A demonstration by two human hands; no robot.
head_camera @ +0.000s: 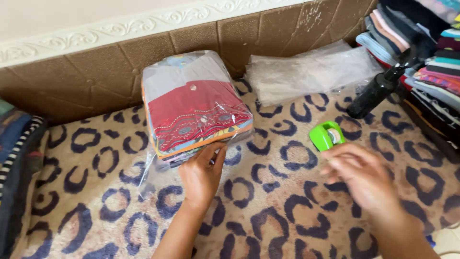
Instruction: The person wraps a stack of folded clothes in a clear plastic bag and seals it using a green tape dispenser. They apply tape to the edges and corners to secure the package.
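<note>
A bagged stack of folded clothes [194, 108] lay on the leopard-print mat [268, 211], its back edge close against the brown wall [96, 72]. The stack was roughly square, turned slightly so one corner pointed toward the person; no clear long axis showed. The left hand [202, 175] rested at the stack's near edge, fingers [218, 156] held together and pressing the loose plastic there. To the right of the stack, a little apart, sat a green tape dispenser [326, 135], its roll facing right. The right hand [362, 175] hovered just in front of the dispenser, blurred; whether its fingers pinched anything I could not tell. Behind the dispenser lay empty clear bags [311, 72] and a dark bottle [376, 91], leaning right toward piled folded fabrics [421, 48].
</note>
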